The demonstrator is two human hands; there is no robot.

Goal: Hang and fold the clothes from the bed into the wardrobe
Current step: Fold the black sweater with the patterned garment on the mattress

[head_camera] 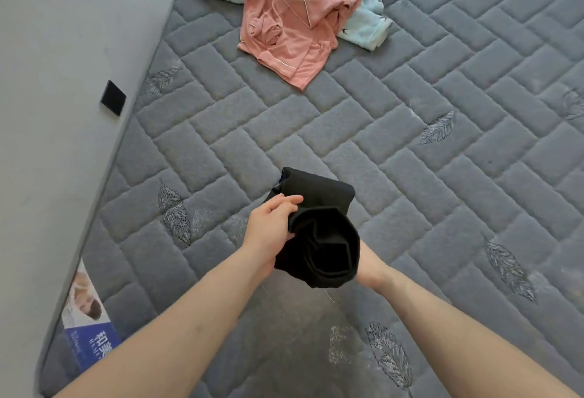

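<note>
1. Garment, black [316,227]: folded into a compact bundle and held clear above the bed [442,176], at 6 o'clock of frame centre; likely lifted for carrying to the wardrobe, which is not in view.
2. Left hand [271,230]: at the bundle's 9 o'clock side; thumb over the top, fingers [292,200] curled onto the cloth, gripping it.
3. Right hand [368,266]: under the bundle at 4 o'clock, mostly hidden; its grip cannot be told.
4. Pink pyjama top [284,28]: loose at 12 o'clock, unfolded, lying over a pale blue garment [366,21]; both apparently awaiting their turn.
</note>
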